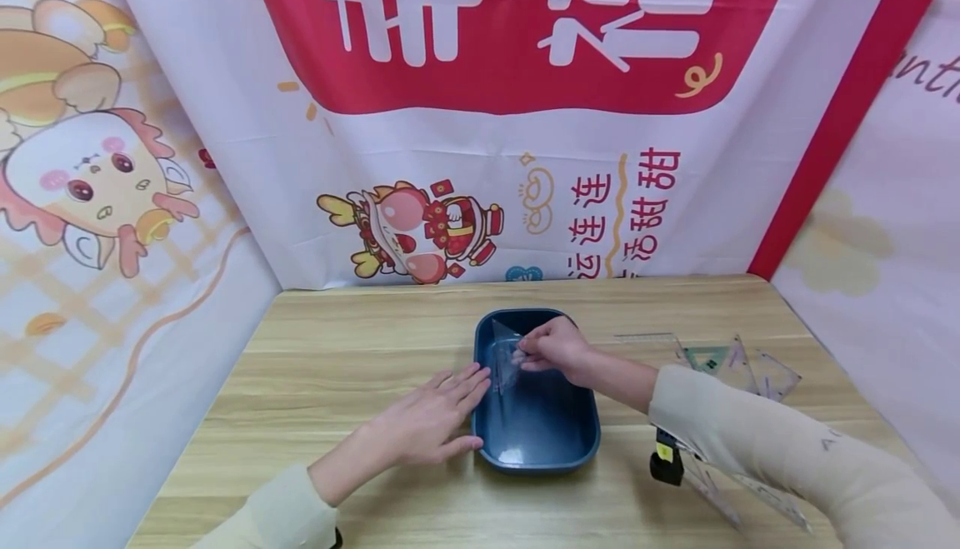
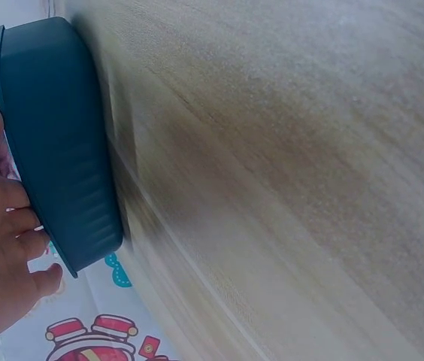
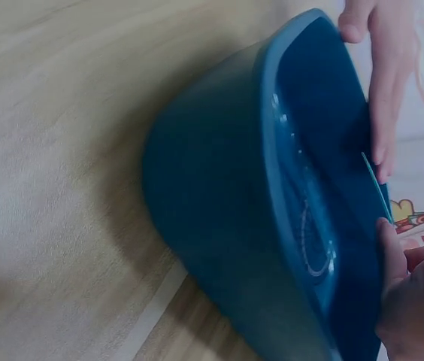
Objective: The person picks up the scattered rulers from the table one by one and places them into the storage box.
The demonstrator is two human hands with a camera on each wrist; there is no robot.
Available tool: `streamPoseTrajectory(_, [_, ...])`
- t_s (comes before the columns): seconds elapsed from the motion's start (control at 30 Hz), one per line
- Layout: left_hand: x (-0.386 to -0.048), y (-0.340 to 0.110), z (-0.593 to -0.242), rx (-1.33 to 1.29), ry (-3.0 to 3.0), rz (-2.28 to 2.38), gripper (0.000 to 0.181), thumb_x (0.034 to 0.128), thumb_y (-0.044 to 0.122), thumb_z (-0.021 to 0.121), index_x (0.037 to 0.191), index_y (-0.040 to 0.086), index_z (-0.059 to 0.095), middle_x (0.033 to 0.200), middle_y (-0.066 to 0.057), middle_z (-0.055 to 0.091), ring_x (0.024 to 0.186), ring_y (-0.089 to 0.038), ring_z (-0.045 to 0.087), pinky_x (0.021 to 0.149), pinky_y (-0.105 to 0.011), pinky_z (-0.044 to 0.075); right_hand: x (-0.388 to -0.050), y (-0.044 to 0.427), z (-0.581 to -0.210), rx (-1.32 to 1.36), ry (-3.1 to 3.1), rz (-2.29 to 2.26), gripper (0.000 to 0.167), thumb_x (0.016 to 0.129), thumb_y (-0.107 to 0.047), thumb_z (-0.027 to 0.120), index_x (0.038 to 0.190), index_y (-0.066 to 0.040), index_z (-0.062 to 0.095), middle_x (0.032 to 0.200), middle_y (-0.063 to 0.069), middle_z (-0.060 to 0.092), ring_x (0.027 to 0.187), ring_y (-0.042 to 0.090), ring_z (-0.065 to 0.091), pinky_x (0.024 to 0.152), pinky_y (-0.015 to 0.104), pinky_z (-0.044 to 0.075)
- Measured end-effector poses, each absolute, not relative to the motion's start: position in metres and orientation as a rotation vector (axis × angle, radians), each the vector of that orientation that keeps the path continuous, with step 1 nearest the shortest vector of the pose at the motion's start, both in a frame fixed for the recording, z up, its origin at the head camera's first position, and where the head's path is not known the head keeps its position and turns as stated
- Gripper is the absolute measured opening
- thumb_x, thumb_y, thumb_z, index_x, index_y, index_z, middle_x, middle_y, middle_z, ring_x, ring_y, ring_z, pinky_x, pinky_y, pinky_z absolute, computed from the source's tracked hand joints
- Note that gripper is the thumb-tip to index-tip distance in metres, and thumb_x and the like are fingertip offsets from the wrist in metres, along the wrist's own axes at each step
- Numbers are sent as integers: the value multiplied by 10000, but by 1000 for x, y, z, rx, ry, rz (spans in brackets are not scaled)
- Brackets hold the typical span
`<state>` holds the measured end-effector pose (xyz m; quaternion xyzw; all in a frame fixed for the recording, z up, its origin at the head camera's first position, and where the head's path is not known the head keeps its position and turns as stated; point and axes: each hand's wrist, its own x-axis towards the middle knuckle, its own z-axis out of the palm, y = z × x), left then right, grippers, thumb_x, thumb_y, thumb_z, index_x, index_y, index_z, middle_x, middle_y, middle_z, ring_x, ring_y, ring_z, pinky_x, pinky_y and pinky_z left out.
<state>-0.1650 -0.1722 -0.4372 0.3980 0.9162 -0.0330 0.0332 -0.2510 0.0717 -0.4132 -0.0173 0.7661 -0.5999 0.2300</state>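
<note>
A dark blue rectangular basin [image 1: 536,441] stands on the wooden table. My right hand [image 1: 557,349] reaches over it and pinches a clear triangular set square [image 1: 504,345], tilted inside the basin near its left wall. In the right wrist view the set square [image 3: 376,184] shows only as a thin edge by the fingers. My left hand [image 1: 435,417] touches the basin's left rim with its fingers extended. In the left wrist view, the fingers of that hand [image 2: 5,241] lie along the outside of the basin [image 2: 62,143].
Right of the basin lie several clear drawing tools, among them a green set square [image 1: 705,357] and a clear triangle [image 1: 776,376]. Clear strips [image 1: 712,495] lie nearer, partly under the right sleeve. Printed cloth [image 1: 570,132] hangs behind the table [image 1: 352,341].
</note>
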Motion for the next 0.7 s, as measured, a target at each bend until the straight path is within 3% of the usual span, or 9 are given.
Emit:
streamPoseTrajectory(0.27, [-165,-170,-437,1230,2818,-103,780,1009,584,420,1558,42,309,1650,-116,270,1548,-264,208,1203,-520,311,-256,70,-426,-49,2149,-1602,252,997,-24,541,1158,133,655,982,206,730,795,168,741,793,324,614])
streamPoseTrajectory(0.5, [-165,-170,-437,1190,2807,-89,785,1008,596,410,1570,61,288,1664,-96,234,1554,-256,184,1211,-523,294,-255,70,-426,-48,2102,-1535,415,995,40,429,1393,156,445,1294,324,590,1173,382,646,966,447,555])
streamPoseTrajectory(0.7, [-165,-171,-436,1168,2798,-71,793,1003,609,409,1575,74,278,1666,-94,228,1557,-253,175,1216,-523,284,-250,75,-415,-89,2144,-1477,476,969,22,463,1427,142,412,1435,305,492,1323,392,531,1083,525,451])
